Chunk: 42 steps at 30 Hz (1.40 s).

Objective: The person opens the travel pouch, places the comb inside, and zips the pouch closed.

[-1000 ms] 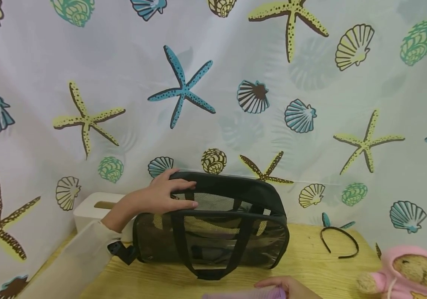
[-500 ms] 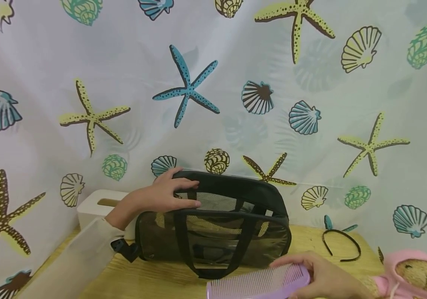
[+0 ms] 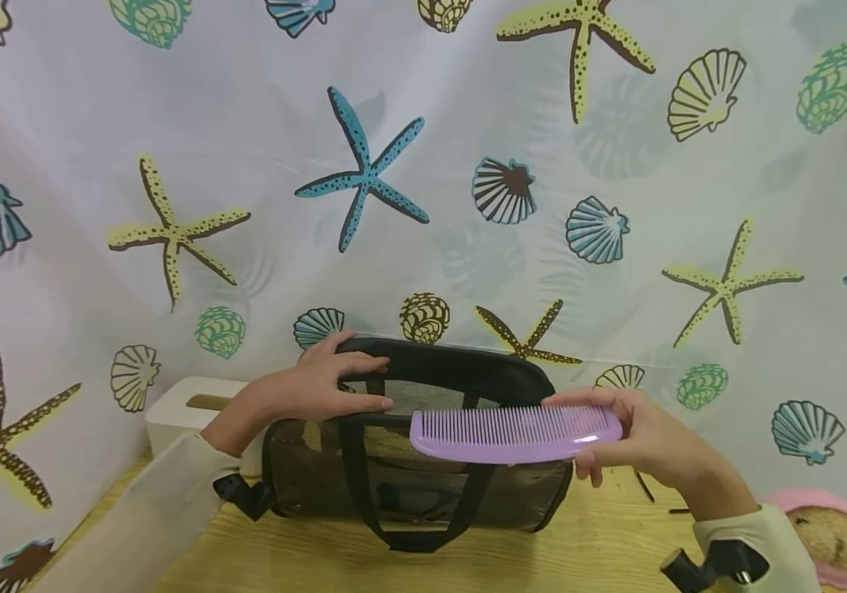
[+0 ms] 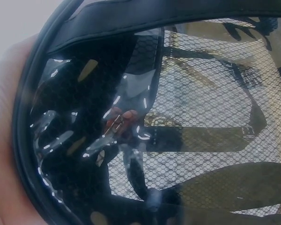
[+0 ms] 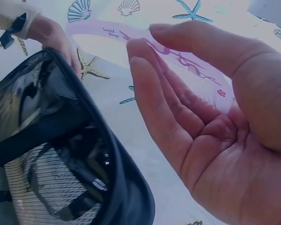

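A black bag (image 3: 305,482) with see-through front and mesh back stands on the wooden table, its top unzipped and gaping. My left hand (image 3: 323,385) lies over the bag's left end, fingers and thumb spread across the mouth, touching the rims. The left wrist view looks through the bag's clear panel, with the hand's edge (image 4: 7,140) beside it. My right hand (image 3: 649,436) pinches one end of a purple comb (image 3: 468,451), teeth up, in front of the bag's upper right. In the right wrist view the comb (image 5: 98,29) is partly hidden behind the fingers.
Behind the bag's left end sits a white box with a slot (image 3: 167,420). A black headband (image 3: 644,486) is mostly hidden by the right hand. A teddy bear in a pink hood (image 3: 835,535) is at lower right. A seashell-patterned curtain (image 3: 453,107) hangs behind.
My right hand has risen from the bottom edge with the comb, up to the height of the bag's mouth. My left hand has stayed on the bag, which looks unmoved.
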Available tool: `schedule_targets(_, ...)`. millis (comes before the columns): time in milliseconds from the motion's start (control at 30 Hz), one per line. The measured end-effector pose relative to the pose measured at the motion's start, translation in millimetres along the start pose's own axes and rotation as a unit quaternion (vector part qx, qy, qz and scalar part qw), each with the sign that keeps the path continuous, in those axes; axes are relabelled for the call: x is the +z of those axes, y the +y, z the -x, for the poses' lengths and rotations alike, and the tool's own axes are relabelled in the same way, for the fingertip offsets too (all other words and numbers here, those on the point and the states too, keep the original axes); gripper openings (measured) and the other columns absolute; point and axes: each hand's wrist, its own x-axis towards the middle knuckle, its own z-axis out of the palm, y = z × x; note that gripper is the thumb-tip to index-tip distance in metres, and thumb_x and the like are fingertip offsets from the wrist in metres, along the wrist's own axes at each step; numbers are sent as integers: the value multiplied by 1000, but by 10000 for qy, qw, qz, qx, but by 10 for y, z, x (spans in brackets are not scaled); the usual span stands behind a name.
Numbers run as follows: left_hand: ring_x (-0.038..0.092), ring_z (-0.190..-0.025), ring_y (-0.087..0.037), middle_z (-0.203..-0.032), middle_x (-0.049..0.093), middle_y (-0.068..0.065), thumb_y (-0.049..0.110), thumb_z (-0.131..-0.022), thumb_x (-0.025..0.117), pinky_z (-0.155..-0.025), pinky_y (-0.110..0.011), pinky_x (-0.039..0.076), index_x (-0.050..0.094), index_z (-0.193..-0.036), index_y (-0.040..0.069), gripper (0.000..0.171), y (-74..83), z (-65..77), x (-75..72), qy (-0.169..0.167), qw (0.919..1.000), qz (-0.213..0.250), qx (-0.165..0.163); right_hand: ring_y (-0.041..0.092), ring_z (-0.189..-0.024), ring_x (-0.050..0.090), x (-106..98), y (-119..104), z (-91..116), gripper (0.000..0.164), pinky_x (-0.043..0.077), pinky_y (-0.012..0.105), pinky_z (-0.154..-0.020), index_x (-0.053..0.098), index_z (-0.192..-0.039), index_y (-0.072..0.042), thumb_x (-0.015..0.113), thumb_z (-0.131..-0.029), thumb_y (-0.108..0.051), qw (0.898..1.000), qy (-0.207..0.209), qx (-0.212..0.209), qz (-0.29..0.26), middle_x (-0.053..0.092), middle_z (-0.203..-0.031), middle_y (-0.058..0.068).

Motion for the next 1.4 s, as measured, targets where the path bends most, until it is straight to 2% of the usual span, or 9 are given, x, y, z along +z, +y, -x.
schedule_targets(67, 2, -160, -44, -160, 48, -9, 60, -93, 66, -119, -77, 4, 51, -153, 18, 75, -3, 0, 3, -9, 10000, -5, -24, 11, -73, 73, -34, -35, -61, 55, 60, 30, -62, 59, -142, -13, 65, -93, 10, 9999, 131, 27, 101, 76, -89, 6)
schedule_targets(300, 2, -160, -43, -158, 50, -7, 61, -92, 65, -119, -76, 3, 51, -153, 19, 76, -40, -15, 10, -21, 10000, -89, -25, 14, -72, 73, -133, -129, -305, 56, 61, 34, -64, 50, -147, 0, 68, -94, 3, 9956, 571, 418, 619, 77, -87, 7)
schedule_targets(433, 3, -159, -44, -158, 50, -7, 62, -93, 65, -119, -77, 4, 50, -153, 18, 76, -26, -4, 7, 12, 9999, -102, -22, 15, -73, 72, -195, -129, -444, 59, 61, 34, -65, 49, -148, 2, 70, -93, 2, 9933, 709, 583, 698, 76, -88, 10)
schedule_targets(767, 5, -159, -44, -158, 50, -7, 60, -93, 65, -119, -76, 7, 50, -153, 18, 75, -8, 14, 0, 10, 9998, -194, -12, 13, -80, 72, -294, 171, -670, 55, 61, 31, -69, 45, -148, 9, 64, -97, 2, 9980, 404, 364, 334, 75, -93, 5)
schedule_targets(1067, 7, -159, -44, -160, 49, -8, 63, -93, 64, -120, -76, 8, 50, -153, 19, 76, 31, 23, -16, 1, 9998, -176, -8, 14, -78, 74, -235, 329, -735, 60, 63, 34, -72, 43, -150, 7, 68, -96, -2, 9959, 326, 768, 353, 77, -89, 6)
schedule_targets(1400, 7, -159, -44, -160, 48, -8, 59, -93, 65, -120, -76, 7, 50, -153, 18, 74, 31, 31, -9, -3, 9998, -216, 25, 9, -78, 73, -139, 459, -861, 60, 61, 29, -76, 51, -147, 2, 75, -93, -9, 9918, 323, 1038, 675, 75, -82, -4)
